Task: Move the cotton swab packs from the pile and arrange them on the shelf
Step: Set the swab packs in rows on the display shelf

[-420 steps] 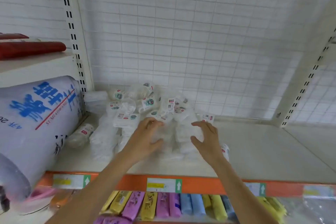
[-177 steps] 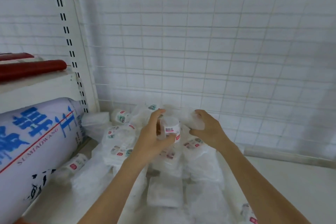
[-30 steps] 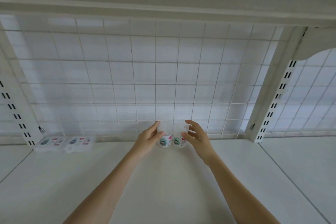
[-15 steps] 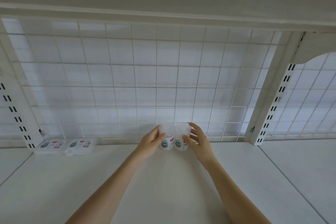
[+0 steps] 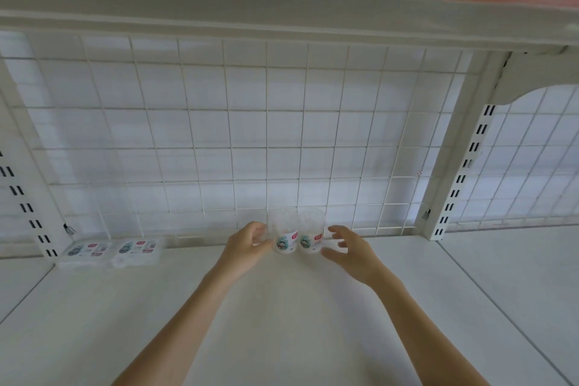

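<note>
clear swab tubs (image 5: 298, 235): two upright; flat packs (image 5: 112, 249): two

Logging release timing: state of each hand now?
Left hand: open, thumb at the left swab cup.
Right hand: open, holding nothing.

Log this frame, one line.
left hand: open | right hand: open | two swab tubs: upright by mesh
</note>
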Demonstrator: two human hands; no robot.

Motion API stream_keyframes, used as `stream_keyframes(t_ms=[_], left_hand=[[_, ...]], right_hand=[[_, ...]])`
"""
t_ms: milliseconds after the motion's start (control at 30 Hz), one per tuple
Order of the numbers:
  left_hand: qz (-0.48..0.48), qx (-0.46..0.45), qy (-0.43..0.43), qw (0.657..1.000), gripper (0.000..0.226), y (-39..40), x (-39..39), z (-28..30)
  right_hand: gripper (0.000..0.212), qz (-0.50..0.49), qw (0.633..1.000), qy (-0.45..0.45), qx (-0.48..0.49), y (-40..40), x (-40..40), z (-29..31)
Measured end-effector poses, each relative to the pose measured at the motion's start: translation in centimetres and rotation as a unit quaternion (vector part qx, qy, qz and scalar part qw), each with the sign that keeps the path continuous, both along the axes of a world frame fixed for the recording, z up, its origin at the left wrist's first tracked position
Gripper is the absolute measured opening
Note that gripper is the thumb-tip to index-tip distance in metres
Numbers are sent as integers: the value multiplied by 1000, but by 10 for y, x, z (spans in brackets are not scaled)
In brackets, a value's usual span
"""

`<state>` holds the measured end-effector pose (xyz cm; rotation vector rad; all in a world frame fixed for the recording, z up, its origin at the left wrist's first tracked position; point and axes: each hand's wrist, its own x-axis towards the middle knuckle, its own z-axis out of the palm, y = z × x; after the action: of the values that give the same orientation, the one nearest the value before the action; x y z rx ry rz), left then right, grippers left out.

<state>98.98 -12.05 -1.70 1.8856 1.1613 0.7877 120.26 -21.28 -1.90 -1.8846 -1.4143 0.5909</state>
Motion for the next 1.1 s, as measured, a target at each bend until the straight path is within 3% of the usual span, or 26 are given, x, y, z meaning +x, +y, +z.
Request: stream_keyframes(t_ms=[167,267,333,433,533,600,733,933,1100], left_hand=[[-3,171,208,963,39,-30,-35,6],[-21,251,277,927,43,-50,-46,11],[-55,280,270,920,40,-66,-56,12],[-104,252,205,940,29,-96,-75,10],[-94,255,174,946,36,-133,-97,4],[-54,265,168,948,49,-154,-114,-1],[78,283,173,940,34,-206,-159,-6],[248,204,224,920,33,-330,-228,-28],[339,119,273,893,35,-408,-284,-36]], right_hand=[[54,43,980,-181,-69,-39,-28,20],[47,50,963,-264,1,-60,-61,31],[43,61,961,-268,37,-73,-81,33],[40,95,960,-251,80,-93,-105,25],[45,136,961,-216,104,-116,-125,12],[45,152,960,-208,108,-129,-138,8],[39,223,941,-204,155,-158,-167,13],[37,384,894,-157,171,-221,-233,-8],[54,490,849,-126,148,-256,-302,-23]])
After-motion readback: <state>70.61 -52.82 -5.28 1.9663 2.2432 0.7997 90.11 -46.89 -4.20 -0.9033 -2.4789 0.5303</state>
